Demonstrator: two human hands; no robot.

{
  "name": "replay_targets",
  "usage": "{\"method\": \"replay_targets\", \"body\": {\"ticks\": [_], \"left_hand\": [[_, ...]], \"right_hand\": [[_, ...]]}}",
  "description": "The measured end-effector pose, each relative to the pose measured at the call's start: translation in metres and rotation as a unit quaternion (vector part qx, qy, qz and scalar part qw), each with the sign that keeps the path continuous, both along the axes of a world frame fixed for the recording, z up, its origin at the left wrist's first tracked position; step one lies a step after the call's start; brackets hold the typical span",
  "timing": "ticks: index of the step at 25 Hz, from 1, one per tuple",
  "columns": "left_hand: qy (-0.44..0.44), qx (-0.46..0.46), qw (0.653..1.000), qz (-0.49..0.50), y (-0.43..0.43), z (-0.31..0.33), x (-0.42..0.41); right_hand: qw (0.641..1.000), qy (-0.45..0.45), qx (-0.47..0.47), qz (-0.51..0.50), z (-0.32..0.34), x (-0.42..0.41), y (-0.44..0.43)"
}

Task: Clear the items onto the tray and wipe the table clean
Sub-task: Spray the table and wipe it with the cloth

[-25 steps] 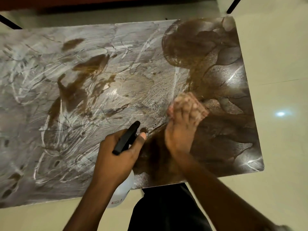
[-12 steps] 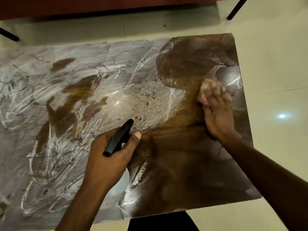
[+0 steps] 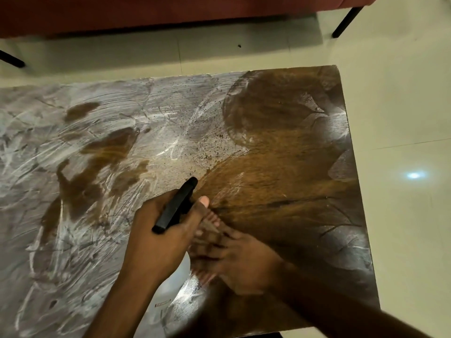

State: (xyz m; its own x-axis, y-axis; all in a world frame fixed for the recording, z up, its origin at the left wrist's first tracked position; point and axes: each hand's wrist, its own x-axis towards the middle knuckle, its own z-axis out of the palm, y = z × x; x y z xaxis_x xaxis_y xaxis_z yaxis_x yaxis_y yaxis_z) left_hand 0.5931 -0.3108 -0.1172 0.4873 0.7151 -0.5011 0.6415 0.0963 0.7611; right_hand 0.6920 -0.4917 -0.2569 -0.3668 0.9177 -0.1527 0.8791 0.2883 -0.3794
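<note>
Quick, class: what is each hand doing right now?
Left hand: closed around the spray bottle.
Right hand: blurred, pressed to the table; whether it holds anything cannot be told.

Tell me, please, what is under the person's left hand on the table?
The left hand grips a spray bottle's black trigger head; part of the white bottle body shows beneath the wrist. The right hand lies blurred beside it; any cloth under it is hidden.
</note>
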Motion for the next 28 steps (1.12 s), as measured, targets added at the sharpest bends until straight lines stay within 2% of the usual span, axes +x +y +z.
{"method": "replay_targets", "body": {"ticks": [2,4,6,8,9,10,11,12,14,15,16,17,18,19,21,23,26,27,28], "left_hand": [[0.004,-0.002,1.000,-0.002,0.004,-0.005,0.001],[0.004,-0.011,1.000,0.011,0.009,-0.012,0.001],[0.005,-0.013,1.000,0.020,0.014,-0.015,0.000],[0.004,-0.010,0.999,0.032,0.021,-0.016,-0.003],[0.000,-0.007,0.999,0.040,0.024,-0.016,-0.005],[-0.005,-0.004,0.999,0.047,0.027,-0.015,-0.006],[-0.013,0.001,0.998,0.057,0.031,-0.014,-0.008],[-0.019,0.008,0.998,0.063,0.035,-0.014,-0.010],[-0.015,0.024,0.998,0.064,0.044,-0.011,-0.014],[-0.010,0.028,0.998,0.060,0.049,-0.009,-0.016],[-0.009,0.028,0.998,0.056,0.054,-0.007,-0.018],[-0.009,0.026,0.998,0.057,0.058,-0.006,-0.020],[-0.013,0.023,0.998,0.059,0.061,-0.007,-0.022],[-0.013,0.020,0.998,0.064,0.064,-0.009,-0.023],[-0.006,0.017,0.997,0.072,0.070,-0.013,-0.027],[-0.007,0.007,0.997,0.083,0.076,-0.015,-0.027],[-0.012,0.001,0.997,0.078,0.086,-0.019,-0.024],[-0.012,-0.001,0.997,0.076,0.088,-0.020,-0.023],[-0.012,-0.006,0.997,0.077,0.091,-0.021,-0.022]], "right_hand": [[0.992,-0.046,-0.018,-0.115,-0.001,0.076,0.003],[0.955,-0.069,-0.038,-0.285,0.002,0.151,0.015],[0.888,-0.041,-0.012,-0.459,0.007,0.191,0.038],[0.787,-0.028,-0.003,-0.617,0.008,0.181,0.079],[0.757,-0.030,-0.007,-0.653,0.008,0.161,0.101],[0.761,-0.030,-0.012,-0.648,0.007,0.133,0.117],[0.800,-0.026,-0.015,-0.599,0.006,0.099,0.129],[0.859,-0.018,-0.012,-0.511,0.004,0.063,0.135],[0.967,-0.006,-0.015,-0.255,0.002,0.005,0.126],[0.993,-0.012,-0.016,-0.116,0.003,-0.007,0.116],[1.000,-0.022,-0.017,0.003,0.003,-0.002,0.110],[0.996,-0.033,-0.019,0.075,0.002,0.017,0.108],[0.995,-0.041,-0.020,0.086,0.001,0.044,0.111],[0.998,-0.046,-0.027,0.045,0.000,0.077,0.116],[0.987,-0.043,-0.043,-0.150,0.000,0.151,0.128],[0.934,-0.061,-0.038,-0.351,0.007,0.217,0.142],[0.806,-0.043,-0.036,-0.589,0.019,0.232,0.182],[0.783,-0.041,-0.036,-0.619,0.021,0.213,0.198],[0.788,-0.045,-0.035,-0.613,0.022,0.185,0.210]]}}
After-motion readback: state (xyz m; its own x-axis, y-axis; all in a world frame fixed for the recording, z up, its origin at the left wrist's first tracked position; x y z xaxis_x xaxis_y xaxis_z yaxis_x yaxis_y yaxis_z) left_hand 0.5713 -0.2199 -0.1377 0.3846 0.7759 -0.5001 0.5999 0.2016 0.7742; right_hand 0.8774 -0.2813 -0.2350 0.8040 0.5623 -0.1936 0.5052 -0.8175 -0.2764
